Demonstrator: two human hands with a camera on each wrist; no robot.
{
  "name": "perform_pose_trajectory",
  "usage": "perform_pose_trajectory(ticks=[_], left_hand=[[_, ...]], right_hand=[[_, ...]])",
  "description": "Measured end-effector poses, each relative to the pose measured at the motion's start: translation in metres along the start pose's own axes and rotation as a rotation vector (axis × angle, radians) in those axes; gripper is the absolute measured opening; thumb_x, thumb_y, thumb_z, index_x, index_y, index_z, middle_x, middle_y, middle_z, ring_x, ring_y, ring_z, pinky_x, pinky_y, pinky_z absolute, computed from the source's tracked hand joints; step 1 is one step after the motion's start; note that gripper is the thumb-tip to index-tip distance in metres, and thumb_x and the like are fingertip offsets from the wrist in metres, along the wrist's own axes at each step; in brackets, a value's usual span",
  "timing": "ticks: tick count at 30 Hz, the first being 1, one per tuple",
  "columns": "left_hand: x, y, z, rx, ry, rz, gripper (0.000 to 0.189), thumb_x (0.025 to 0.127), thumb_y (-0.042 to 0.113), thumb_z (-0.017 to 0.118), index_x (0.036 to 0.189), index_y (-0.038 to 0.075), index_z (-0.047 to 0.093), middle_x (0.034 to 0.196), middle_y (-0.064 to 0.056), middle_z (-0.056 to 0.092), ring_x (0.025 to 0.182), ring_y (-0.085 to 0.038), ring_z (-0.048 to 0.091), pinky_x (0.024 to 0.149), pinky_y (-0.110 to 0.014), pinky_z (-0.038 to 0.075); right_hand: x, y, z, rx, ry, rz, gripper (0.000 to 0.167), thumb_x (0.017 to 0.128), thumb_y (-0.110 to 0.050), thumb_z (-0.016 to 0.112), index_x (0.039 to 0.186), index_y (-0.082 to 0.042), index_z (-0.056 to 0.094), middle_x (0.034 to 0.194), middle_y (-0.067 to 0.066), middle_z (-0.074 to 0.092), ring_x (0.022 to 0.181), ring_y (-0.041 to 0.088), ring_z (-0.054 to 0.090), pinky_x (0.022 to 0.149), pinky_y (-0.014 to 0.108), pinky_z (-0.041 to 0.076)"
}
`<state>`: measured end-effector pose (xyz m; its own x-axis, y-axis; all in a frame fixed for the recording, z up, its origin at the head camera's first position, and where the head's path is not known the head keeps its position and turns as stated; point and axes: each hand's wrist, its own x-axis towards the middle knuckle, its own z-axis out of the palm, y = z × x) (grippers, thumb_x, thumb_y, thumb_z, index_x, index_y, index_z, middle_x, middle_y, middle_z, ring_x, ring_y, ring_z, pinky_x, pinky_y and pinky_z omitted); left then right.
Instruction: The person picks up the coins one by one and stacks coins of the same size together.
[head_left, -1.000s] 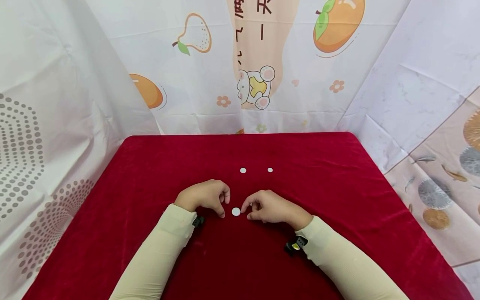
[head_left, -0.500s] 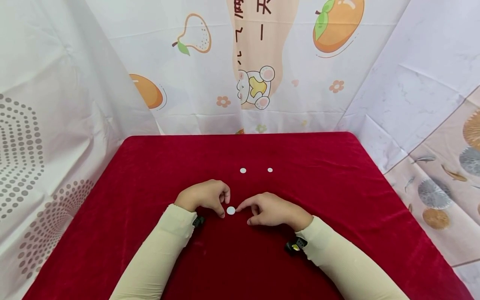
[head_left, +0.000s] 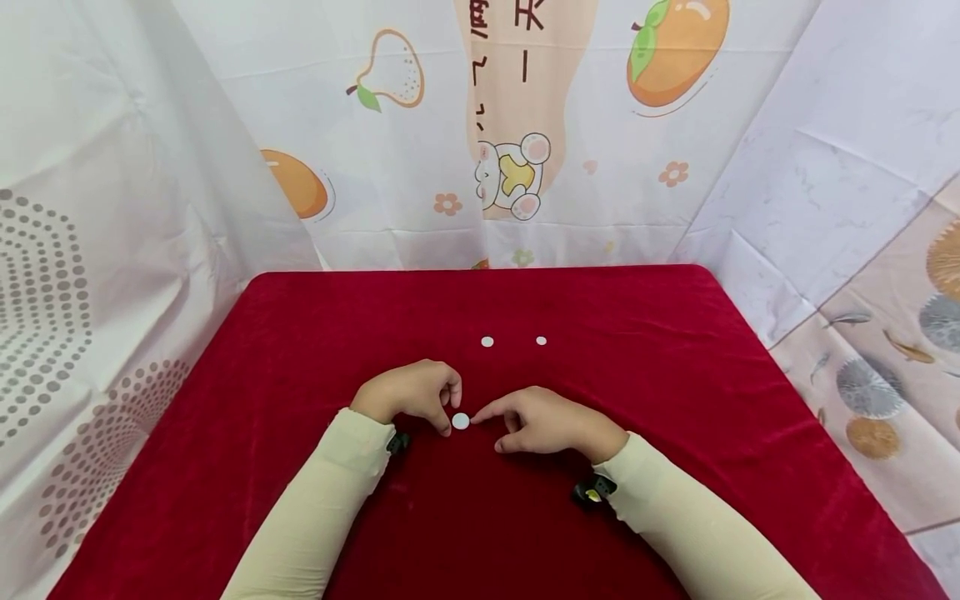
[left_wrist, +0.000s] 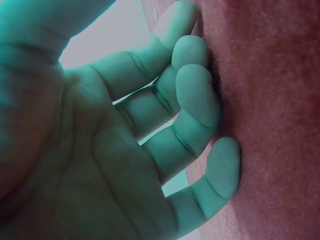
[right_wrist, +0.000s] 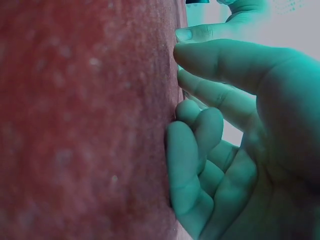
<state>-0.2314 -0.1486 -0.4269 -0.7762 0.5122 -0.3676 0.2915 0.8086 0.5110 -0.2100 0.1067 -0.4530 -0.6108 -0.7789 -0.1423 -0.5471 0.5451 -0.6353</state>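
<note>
A white round disc [head_left: 461, 421] lies flat on the red cloth between the two hands in the head view. My right hand [head_left: 546, 422] has its index finger stretched out, the tip right at the disc's right edge. Its other fingers bend in toward the palm, as the right wrist view shows. My left hand [head_left: 408, 392] rests on the cloth to the left of the disc, thumb tip close by its left edge. In the left wrist view the loosely bent fingers [left_wrist: 195, 95] lean on the cloth and hold nothing.
Farther back lie two smaller white discs, a left one [head_left: 487, 342] and a right one [head_left: 541, 341]. The red cloth [head_left: 337, 317] covers the whole table. Printed white curtains [head_left: 420, 167] stand behind it and at both sides. Each wrist wears a small black device.
The disc has slid a little left toward the left thumb, with the right index finger stretching out after it. The left hand and the two farther discs have stayed put.
</note>
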Motion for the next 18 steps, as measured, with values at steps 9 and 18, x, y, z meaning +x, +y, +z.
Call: perform_pose_trajectory(ticks=[9,18], left_hand=[[0.0014,0.0010,-0.0005,0.020,0.001,0.012,0.030,0.071,0.017,0.094,0.086,0.018,0.069,0.084,-0.001,0.063,0.074,-0.016,0.058,0.068,-0.032,0.050],[-0.0037,0.0023,-0.0006,0.012,0.012,0.016,0.030,0.072,0.020,0.093,0.088,0.016,0.068,0.079,-0.002,0.063,0.068,-0.015,0.057,0.064,-0.032,0.049]], right_hand=[[-0.0035,0.0027,-0.0063,0.077,-0.036,-0.012,0.044,0.094,-0.019,0.075,0.136,-0.027,0.068,0.066,-0.003,0.060,0.055,0.006,0.051,0.062,0.024,0.049],[-0.0020,0.0023,-0.0070,0.111,-0.028,-0.001,0.039,0.096,-0.018,0.073,0.134,-0.025,0.069,0.071,-0.004,0.063,0.058,0.005,0.053,0.063,0.024,0.050]])
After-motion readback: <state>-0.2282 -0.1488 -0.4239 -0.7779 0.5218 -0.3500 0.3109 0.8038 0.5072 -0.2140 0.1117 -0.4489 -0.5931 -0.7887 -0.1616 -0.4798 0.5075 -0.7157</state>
